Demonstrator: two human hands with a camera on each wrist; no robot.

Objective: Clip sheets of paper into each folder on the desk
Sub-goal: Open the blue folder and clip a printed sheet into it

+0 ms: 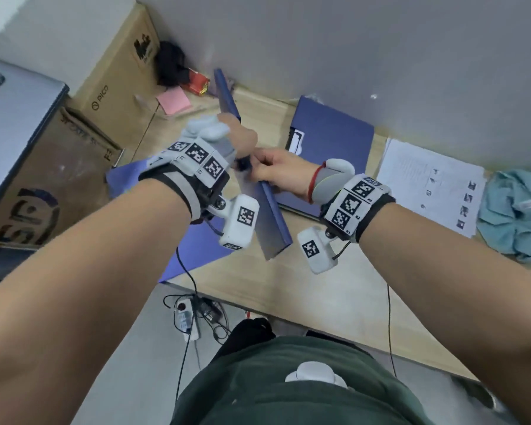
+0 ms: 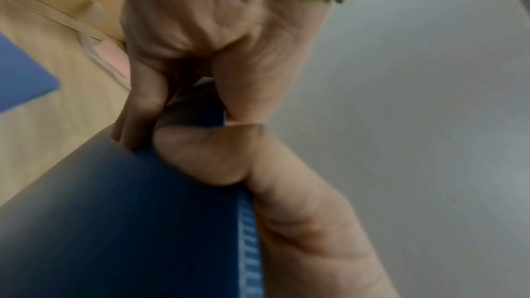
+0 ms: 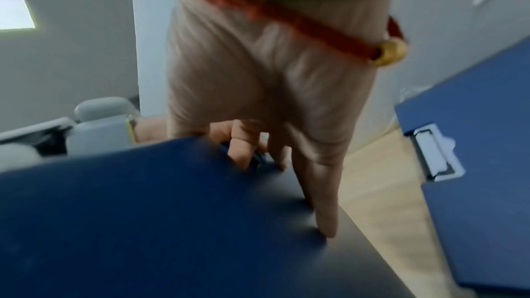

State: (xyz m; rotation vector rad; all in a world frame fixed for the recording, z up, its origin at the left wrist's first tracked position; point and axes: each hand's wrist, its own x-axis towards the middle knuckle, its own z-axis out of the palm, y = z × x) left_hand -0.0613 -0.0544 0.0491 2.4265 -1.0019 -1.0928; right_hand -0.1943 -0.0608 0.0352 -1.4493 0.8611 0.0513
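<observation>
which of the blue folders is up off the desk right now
The folder held in both hands, left hand and right hand gripping it. The open folder by the wall and the left one lie flat.

In front of me is a light wooden tabletop (image 1: 288,280) that stands against a grey wall. On it lie a closed blue folder (image 1: 334,139) with a white clip near the wall, another blue folder (image 1: 196,250) hanging partly over the near edge, printed sheets of paper (image 1: 426,182) to the right and a crumpled teal cloth (image 1: 515,210) just beside them. At the far left corner I see a pink note (image 1: 174,100), a red packet (image 1: 198,82), some black thing and a cardboard box (image 1: 117,72).
</observation>
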